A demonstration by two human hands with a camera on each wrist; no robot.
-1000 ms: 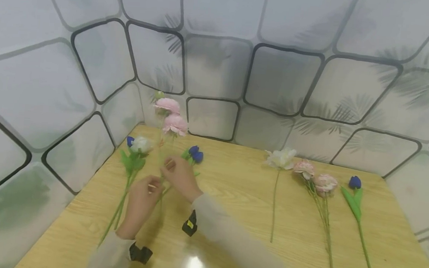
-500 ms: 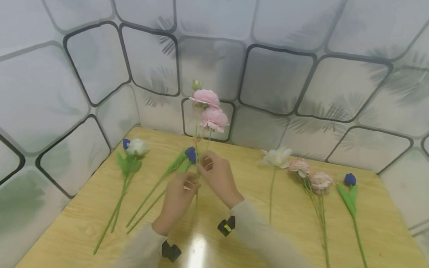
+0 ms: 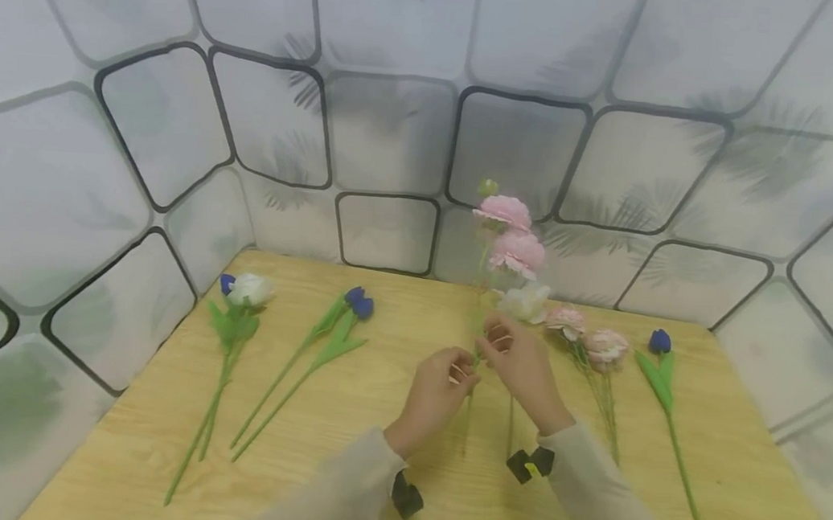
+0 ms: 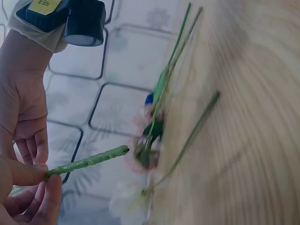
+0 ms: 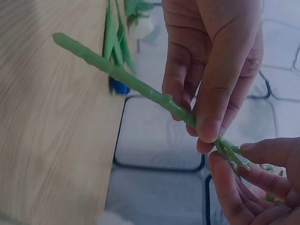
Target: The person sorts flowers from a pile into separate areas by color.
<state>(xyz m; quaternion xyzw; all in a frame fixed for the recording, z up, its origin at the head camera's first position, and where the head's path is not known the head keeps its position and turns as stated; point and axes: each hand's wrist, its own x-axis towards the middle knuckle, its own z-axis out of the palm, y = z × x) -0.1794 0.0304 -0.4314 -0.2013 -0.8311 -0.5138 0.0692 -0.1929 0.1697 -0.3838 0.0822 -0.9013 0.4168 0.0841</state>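
Both hands hold a pink flower [image 3: 518,252] upright above the table, its two ruffled blooms and a small green bud at the top. Between thumb and fingers, the left hand [image 3: 436,394] pinches the green stem; its lower end [image 5: 117,72] sticks out past that hand in the right wrist view. Slightly higher, the right hand [image 3: 525,368] pinches the stem around where it branches, its fingertips close to the left hand's. Behind the pink blooms lies a white flower [image 3: 526,301], its stem partly hidden by the right hand.
On the wooden table [image 3: 299,485] lie two blue tulips [image 3: 359,303] left of the hands. Farther left, a white flower [image 3: 251,289] overlaps another blue tulip. To the right are pale pink flowers [image 3: 606,348] and a single blue tulip [image 3: 661,341]. A patterned wall [image 3: 396,130] borders the table.
Both hands have carried the pink flower rightward, from above the blue tulips on the left to in front of the white flower. The view has turned slightly right.
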